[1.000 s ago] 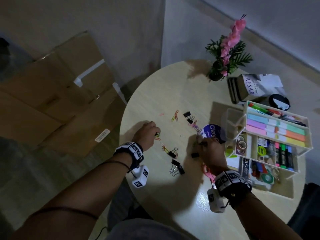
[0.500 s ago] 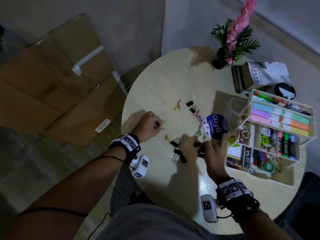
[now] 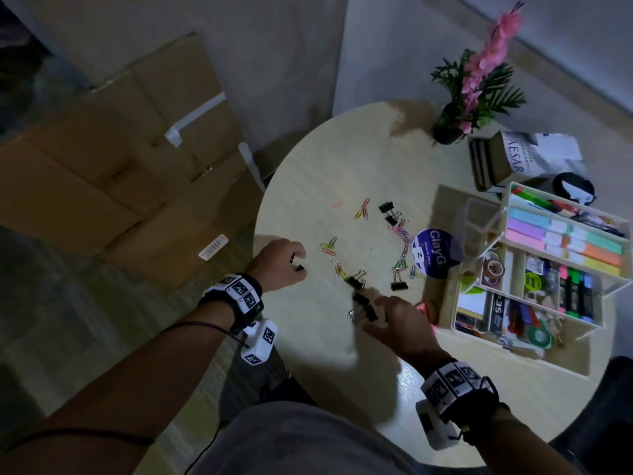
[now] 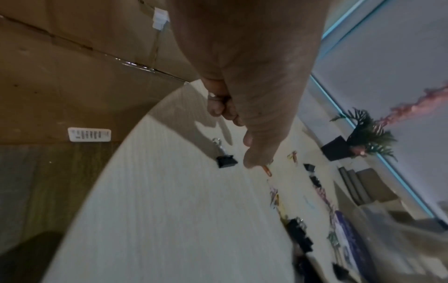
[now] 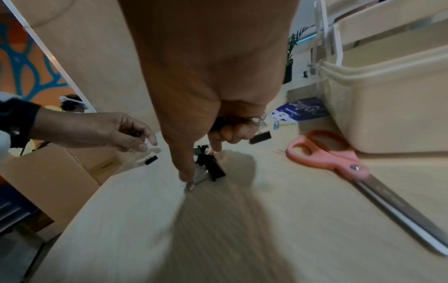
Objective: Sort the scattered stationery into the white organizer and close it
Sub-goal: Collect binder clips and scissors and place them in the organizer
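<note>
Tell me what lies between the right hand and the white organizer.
Pink scissors lie flat between right hand and organizer; clearest in the right wrist view.

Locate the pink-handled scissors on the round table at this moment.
The pink-handled scissors lie flat on the round table, right of the right hand and against the white organizer's front wall; the head view mostly hides them.
</note>
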